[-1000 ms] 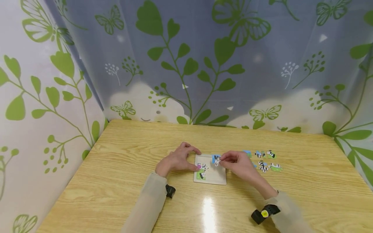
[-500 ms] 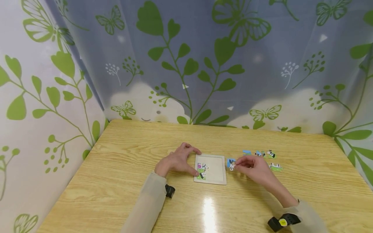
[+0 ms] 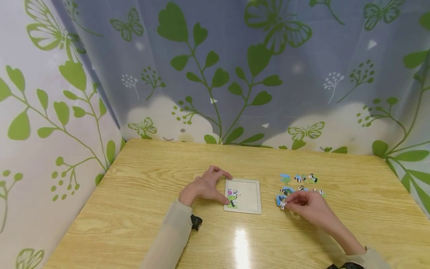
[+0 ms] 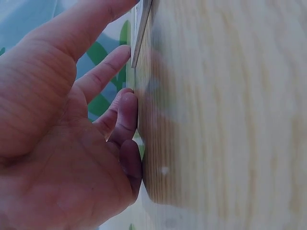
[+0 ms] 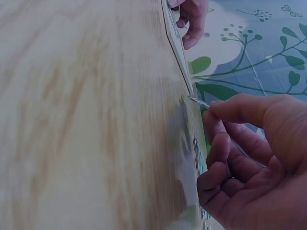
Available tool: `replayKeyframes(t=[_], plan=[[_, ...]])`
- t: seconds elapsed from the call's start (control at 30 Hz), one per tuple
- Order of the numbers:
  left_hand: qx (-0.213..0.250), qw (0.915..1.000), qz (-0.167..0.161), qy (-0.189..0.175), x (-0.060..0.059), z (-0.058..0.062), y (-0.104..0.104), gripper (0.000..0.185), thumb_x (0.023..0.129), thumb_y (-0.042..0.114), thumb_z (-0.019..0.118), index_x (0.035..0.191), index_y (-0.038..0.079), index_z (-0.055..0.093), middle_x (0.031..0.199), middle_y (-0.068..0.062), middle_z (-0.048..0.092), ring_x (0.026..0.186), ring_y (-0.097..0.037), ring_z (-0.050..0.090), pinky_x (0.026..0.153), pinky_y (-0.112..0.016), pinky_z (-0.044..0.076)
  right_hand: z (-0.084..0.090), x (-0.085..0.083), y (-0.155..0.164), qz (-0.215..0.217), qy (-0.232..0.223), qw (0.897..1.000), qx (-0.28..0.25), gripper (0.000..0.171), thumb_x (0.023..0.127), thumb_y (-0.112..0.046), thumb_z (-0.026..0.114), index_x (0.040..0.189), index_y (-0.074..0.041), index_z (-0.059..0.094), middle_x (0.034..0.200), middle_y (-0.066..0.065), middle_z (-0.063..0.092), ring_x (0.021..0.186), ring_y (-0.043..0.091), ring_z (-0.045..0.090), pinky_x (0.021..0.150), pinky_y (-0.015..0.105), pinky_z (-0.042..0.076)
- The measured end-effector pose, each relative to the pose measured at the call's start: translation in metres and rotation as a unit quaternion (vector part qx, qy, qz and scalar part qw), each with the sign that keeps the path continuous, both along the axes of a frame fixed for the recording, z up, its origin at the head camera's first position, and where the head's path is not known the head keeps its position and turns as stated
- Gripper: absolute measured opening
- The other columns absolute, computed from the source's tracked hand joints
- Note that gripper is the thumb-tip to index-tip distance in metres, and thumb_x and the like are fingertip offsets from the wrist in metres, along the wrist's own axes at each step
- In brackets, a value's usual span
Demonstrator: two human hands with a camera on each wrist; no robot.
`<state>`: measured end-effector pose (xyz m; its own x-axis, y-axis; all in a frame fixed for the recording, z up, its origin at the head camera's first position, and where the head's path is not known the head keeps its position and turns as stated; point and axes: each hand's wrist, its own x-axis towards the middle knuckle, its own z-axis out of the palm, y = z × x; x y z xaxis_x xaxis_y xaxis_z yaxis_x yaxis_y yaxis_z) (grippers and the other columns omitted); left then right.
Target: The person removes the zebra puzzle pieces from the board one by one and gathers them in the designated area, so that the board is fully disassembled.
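While the blue-and-white zebra puzzle piece [image 3: 281, 201] is pinched by the right hand [image 3: 307, 207], the white square puzzle tray [image 3: 243, 195], steadied by the left hand [image 3: 203, 186] with fingers spread, is seen left of it on the wooden bench [image 3: 141, 209].

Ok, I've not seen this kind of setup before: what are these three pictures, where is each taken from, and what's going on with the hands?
No machine here: a person works with two bare hands and wears three cameras. The wide picture comes from a camera on the head, looking down at a wooden table in front of a leaf-print curtain. The other two come from cameras on the wrists, so each shows its own hand very close and sideways.

On the table lies a shallow puzzle tray with one piece in its lower left corner. To its right are loose pieces with zebra stripes, blue and green.

The left hand rests at the tray's left edge, fingertips on it. The right hand pinches a small blue and white piece between thumb and fingers, low over the table beside the loose pieces; the right wrist view shows it edge-on.
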<state>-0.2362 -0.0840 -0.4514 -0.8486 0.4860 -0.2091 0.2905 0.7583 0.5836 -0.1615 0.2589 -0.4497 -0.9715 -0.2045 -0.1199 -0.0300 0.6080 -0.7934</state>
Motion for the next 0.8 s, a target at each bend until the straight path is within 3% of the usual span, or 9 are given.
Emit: replayKeyframes(t=[0.23,0.8], plan=[[0.001,1.0,0.001,0.005,0.003,0.0,0.0,0.07,0.067,0.046,0.082,0.129,0.036,0.05,0.14,-0.001,0.033,0.125,-0.026,0.038,0.099,-0.062,0.027,-0.006,0.004,0.012,-0.01,-0.001,0.999,0.036,0.017,0.084,-0.026,0.071,0.094,-0.013,0.068,0.086,0.002,0.069,0.074,0.009,0.063,0.06,0.025,0.05],[0.005,0.9999,0.011,0.011,0.005,-0.003,0.0,0.069,0.067,0.046,0.082,0.128,0.036,0.051,0.141,0.002,0.033,0.126,-0.027,0.038,0.1,-0.066,0.025,-0.006,0.005,0.02,-0.023,-0.021,0.998,0.048,0.023,0.083,-0.032,0.072,0.095,-0.012,0.069,0.086,0.002,0.069,0.074,0.009,0.061,0.062,0.024,0.048]])
